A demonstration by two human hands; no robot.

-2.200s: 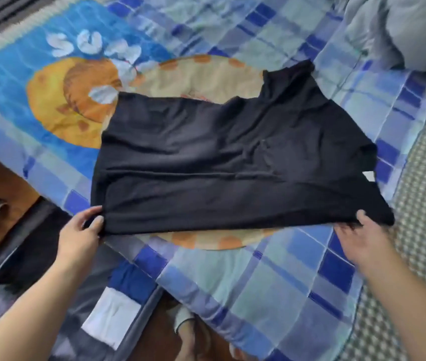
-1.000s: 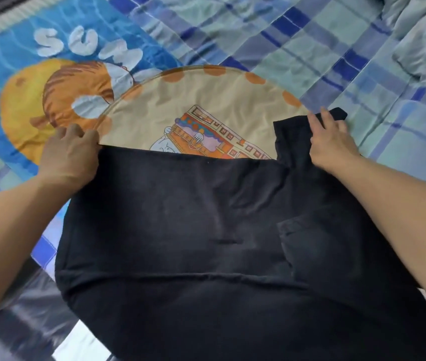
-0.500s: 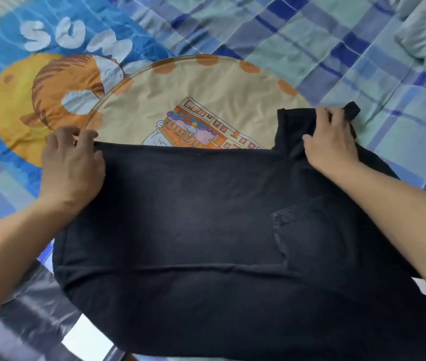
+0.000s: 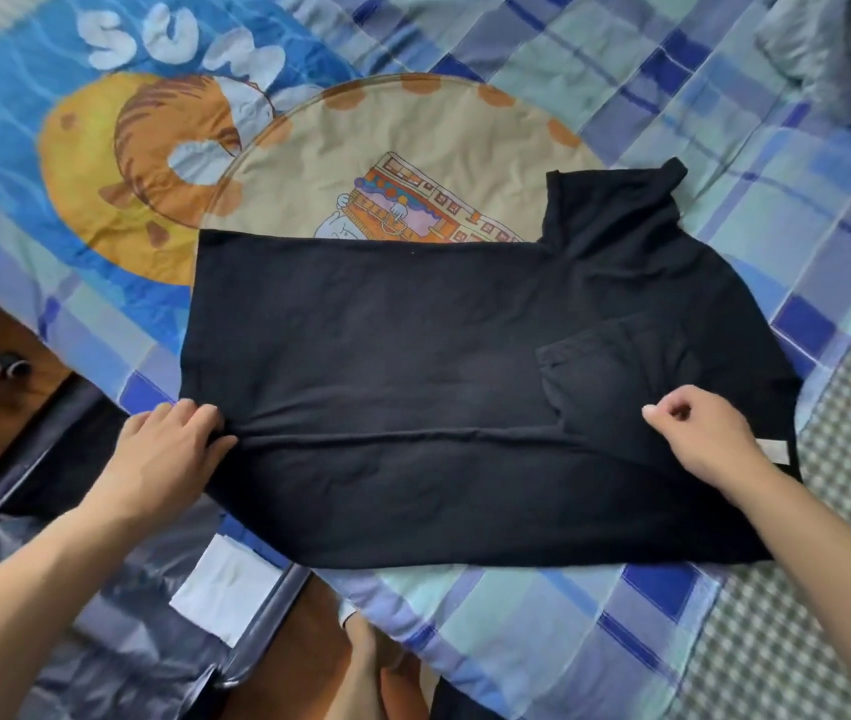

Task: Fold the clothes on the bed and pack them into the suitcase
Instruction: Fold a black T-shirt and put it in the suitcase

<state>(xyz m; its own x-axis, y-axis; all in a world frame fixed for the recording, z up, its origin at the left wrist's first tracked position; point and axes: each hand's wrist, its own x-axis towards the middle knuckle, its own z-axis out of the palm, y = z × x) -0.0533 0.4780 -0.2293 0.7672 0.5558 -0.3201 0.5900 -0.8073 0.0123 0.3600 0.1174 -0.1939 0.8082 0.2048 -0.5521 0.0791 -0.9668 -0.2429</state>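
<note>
Lying open at the lower left of the frame, the suitcase [image 4: 101,589] waits just beside the bed edge, handy for packing. Above it the left hand [image 4: 168,449] pinches the black T-shirt [image 4: 413,345] at its left edge, on a crease line across the middle, probably to lift a fold. That shirt is spread flat mid-frame on the plaid bedspread [image 4: 542,641]. At the right, the right hand [image 4: 709,439] curls its fingers at the same crease; whether they grip cloth I cannot tell.

The black shirt [image 4: 439,356] covers part of the round cartoon print [image 4: 402,148] beneath it. The suitcase [image 4: 101,615] and grey bedding [image 4: 839,49] are cut off by the frame edges.
</note>
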